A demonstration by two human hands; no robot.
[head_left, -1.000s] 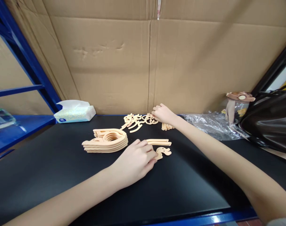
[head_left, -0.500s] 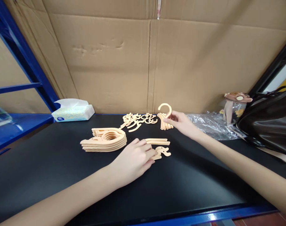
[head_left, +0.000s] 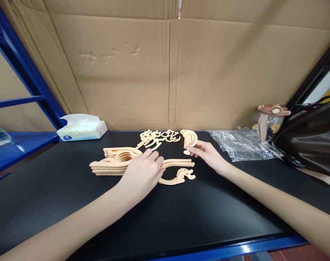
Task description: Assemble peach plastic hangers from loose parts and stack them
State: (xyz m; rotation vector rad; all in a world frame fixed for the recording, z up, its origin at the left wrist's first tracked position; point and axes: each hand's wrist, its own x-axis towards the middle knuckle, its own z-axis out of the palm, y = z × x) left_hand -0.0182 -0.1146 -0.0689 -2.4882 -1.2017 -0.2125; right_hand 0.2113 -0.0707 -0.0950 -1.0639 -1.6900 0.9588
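Observation:
My right hand (head_left: 208,154) pinches a cream plastic hanger hook (head_left: 192,137) between thumb and fingers, curved side up, with its lower end just over the table. Directly behind it lies a row of long cream hanger pieces (head_left: 184,136). My left hand (head_left: 145,168) is low over the table with its fingers curled together; its grip is hidden. From beneath its fingers, two slim hanger arms (head_left: 178,162) extend rightward. In front of those lies a flat, curved hanger part with a forked end (head_left: 178,177), close to the left thumb. Left of that hand are stacked cream hanger pieces (head_left: 107,166), partly covered by it.
Loose hooks and small curved parts (head_left: 154,137) are heaped at the back. A tissue pack (head_left: 82,127) stands at the back left. On the right are clear plastic wrap (head_left: 238,145), a bottle (head_left: 272,123) and a dark bag (head_left: 308,141). Cardboard (head_left: 121,72) rises behind.
My left hand has shifted left and slightly back, uncovering more of the forked part. My right hand has lowered the hook and tilted it beside the row of pieces.

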